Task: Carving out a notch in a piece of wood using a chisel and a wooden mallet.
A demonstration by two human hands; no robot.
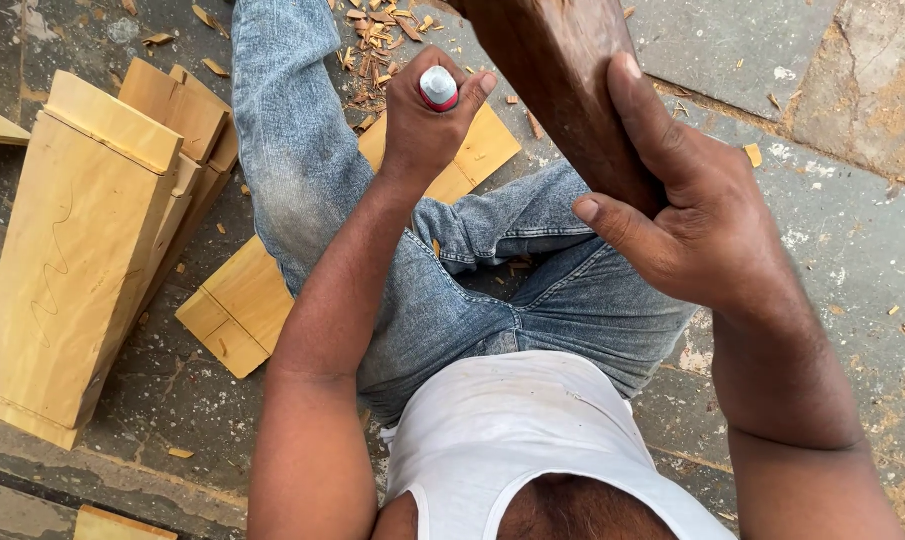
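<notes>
From the head view, the right hand [707, 215] wraps its fingers and thumb around a dark brown, smooth wooden block [557, 85] held above the lap. The left hand [427, 115] is fisted around a small red-and-white cylindrical tool [438, 88] just beside the block. Pale wooden blocks [82, 250] lie on the grey stone floor [852, 230].

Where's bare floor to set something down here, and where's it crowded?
Bare grey stone floor lies beyond the right hand and the dark brown wooden block it grips. A smaller patch sits between the tall pale wooden piece and the flat pale board. Crowded: wood chips above the left hand, which holds a red-and-white-capped tool.
</notes>
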